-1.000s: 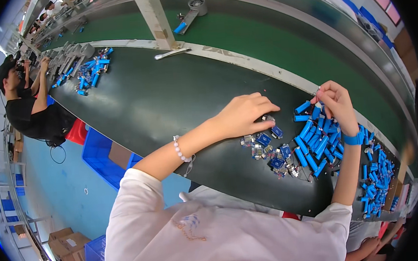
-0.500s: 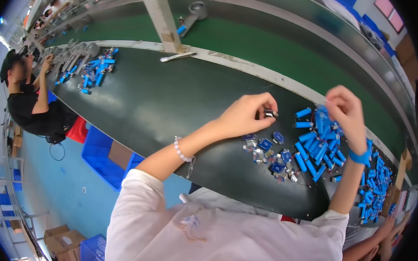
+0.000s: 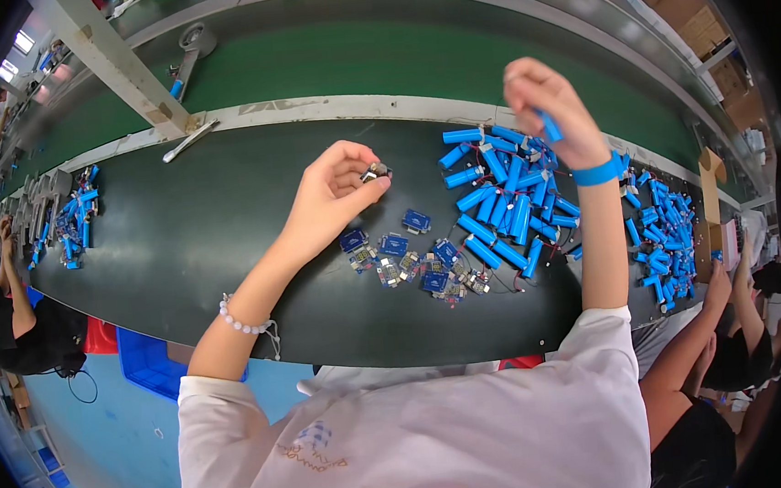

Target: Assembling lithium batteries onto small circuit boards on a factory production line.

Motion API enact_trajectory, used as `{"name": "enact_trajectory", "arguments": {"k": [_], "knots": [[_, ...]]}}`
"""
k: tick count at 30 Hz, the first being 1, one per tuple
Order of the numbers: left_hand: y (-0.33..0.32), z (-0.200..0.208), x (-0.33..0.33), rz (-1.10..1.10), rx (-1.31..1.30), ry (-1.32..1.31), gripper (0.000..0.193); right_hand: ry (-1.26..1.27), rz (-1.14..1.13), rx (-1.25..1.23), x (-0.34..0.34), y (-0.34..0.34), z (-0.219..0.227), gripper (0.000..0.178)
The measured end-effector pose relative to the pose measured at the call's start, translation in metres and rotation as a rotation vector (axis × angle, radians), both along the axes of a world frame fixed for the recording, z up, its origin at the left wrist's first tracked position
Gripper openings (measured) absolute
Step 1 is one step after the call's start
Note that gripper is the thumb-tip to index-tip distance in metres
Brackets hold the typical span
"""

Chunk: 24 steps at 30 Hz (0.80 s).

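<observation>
My left hand [image 3: 336, 193] is closed, thumb and fingers pinching a small circuit board [image 3: 374, 173] with metal connectors, held above the dark tabletop. My right hand [image 3: 556, 113] is raised over the far edge of a heap of blue cylindrical battery cells [image 3: 518, 208], several with thin wires. A single blue battery cell [image 3: 550, 125] shows below its curled fingers; the hand is slightly blurred. Between my hands and nearer to me lies a loose group of small blue circuit boards [image 3: 394, 245] with silver connectors.
Another heap of blue cells [image 3: 663, 232] lies at the right, near other people's arms [image 3: 703, 311]. At the left are more cells [image 3: 78, 218] and a person in black [image 3: 25, 319]. Beyond the table's pale rail [image 3: 325, 109] runs a green belt [image 3: 348, 59] with a post [image 3: 124, 63].
The whole view has turned, so the table and heaps appear further left. My right hand has lifted off the cell heap, a blue cell now showing in it. My left hand still pinches the board.
</observation>
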<state>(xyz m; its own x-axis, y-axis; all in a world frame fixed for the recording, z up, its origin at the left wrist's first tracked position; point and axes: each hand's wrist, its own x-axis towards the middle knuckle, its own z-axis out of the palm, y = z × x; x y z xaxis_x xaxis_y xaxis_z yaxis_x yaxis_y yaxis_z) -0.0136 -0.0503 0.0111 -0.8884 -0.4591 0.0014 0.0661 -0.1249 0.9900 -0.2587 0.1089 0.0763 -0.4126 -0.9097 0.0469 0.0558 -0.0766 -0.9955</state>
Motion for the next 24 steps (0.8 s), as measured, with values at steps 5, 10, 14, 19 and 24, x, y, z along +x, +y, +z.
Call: {"name": "enact_trajectory", "arguments": {"k": [5, 10, 14, 19, 24], "knots": [[0.001, 0.004, -0.001, 0.060, 0.108, -0.023, 0.030, 0.174, 0.132, 0.226, 0.066, -0.022, -0.020, 0.015], [0.005, 0.006, -0.003, 0.114, 0.068, 0.023, 0.040, 0.331, 0.076, 0.107, 0.096, -0.031, -0.047, 0.009], [0.013, 0.008, -0.001, 0.082, -0.004, 0.079, 0.036, 0.305, 0.001, 0.057, 0.102, -0.035, -0.050, 0.008], [0.016, 0.007, 0.002, 0.084, -0.115, 0.083, 0.038, 0.277, -0.080, 0.010, 0.104, -0.036, -0.054, 0.006], [0.015, 0.004, 0.001, 0.115, -0.186, 0.124, 0.038, 0.299, -0.065, 0.014, 0.107, -0.035, -0.055, 0.006]]}}
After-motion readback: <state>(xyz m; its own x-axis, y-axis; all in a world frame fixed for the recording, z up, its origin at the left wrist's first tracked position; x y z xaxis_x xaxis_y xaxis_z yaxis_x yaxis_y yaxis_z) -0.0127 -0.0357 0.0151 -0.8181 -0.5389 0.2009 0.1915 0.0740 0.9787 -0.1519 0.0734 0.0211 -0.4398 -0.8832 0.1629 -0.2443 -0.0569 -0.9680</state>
